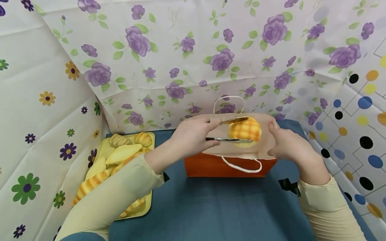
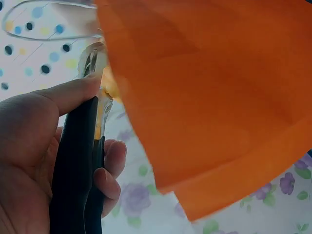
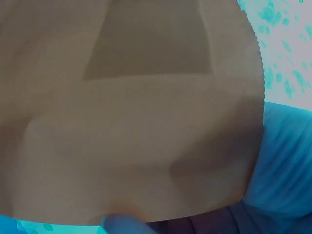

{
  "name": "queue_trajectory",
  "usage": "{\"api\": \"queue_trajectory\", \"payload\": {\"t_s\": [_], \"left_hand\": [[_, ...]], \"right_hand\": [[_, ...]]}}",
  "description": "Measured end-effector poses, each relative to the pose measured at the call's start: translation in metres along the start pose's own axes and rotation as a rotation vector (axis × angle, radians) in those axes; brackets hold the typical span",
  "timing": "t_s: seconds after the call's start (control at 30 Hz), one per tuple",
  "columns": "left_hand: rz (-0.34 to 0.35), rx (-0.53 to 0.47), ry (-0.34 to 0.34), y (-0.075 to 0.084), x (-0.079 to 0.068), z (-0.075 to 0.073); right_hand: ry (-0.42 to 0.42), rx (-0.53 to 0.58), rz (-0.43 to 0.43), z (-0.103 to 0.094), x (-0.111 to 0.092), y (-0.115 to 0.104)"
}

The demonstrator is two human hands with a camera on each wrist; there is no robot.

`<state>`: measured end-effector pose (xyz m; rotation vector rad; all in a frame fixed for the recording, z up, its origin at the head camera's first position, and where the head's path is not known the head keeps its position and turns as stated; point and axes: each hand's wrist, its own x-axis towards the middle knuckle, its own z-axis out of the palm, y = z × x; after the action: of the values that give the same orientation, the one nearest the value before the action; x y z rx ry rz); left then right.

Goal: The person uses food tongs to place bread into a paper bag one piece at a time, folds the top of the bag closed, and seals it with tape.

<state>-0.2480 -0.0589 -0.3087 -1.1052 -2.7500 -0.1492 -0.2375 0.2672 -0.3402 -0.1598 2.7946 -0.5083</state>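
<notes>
Black-handled metal tongs [image 2: 73,161] are gripped in my left hand [image 1: 194,134], thumb along one handle and fingers curled round the other. Between the tong ends is a round yellow-orange bun [image 1: 245,129] with a criss-cross top. It hangs at the mouth of an orange paper bag [image 1: 226,167], which stands upright with white rope handles. At the bag's right side, my right hand [image 1: 289,144] holds the rim, thumb and fingers on either side of the paper. The right wrist view is mostly the bag's pale brown paper [image 3: 136,126], with a fingertip [image 3: 126,225] at its edge.
A yellow tray [image 1: 147,204] with several bread pieces lies on the left, partly covered by my left sleeve. Blue cloth [image 1: 211,207] covers the table. Flower-patterned sheets [image 1: 187,60] rise behind and at the left, and a dotted sheet [image 1: 356,134] at the right.
</notes>
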Motion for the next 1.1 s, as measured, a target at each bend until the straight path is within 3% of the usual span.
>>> {"api": "queue_trajectory", "payload": {"t_s": [0.1, 0.37, 0.57, 0.77, 1.1], "left_hand": [[0.021, 0.071, -0.062, 0.005, 0.013, 0.006], [-0.007, 0.093, -0.246, 0.017, 0.044, 0.019], [0.008, 0.146, -0.291, 0.028, 0.063, 0.027], [0.032, 0.156, -0.347, 0.038, 0.072, 0.037], [-0.032, 0.213, -0.437, 0.054, 0.083, 0.059]], "right_hand": [[-0.002, 0.005, -0.003, 0.001, 0.0, -0.001], [-0.007, -0.006, 0.003, 0.001, -0.002, -0.001], [-0.007, -0.012, -0.003, 0.0, -0.002, -0.002], [-0.01, -0.02, -0.008, 0.0, -0.001, -0.003], [-0.014, -0.009, -0.011, 0.001, -0.001, -0.001]]}}
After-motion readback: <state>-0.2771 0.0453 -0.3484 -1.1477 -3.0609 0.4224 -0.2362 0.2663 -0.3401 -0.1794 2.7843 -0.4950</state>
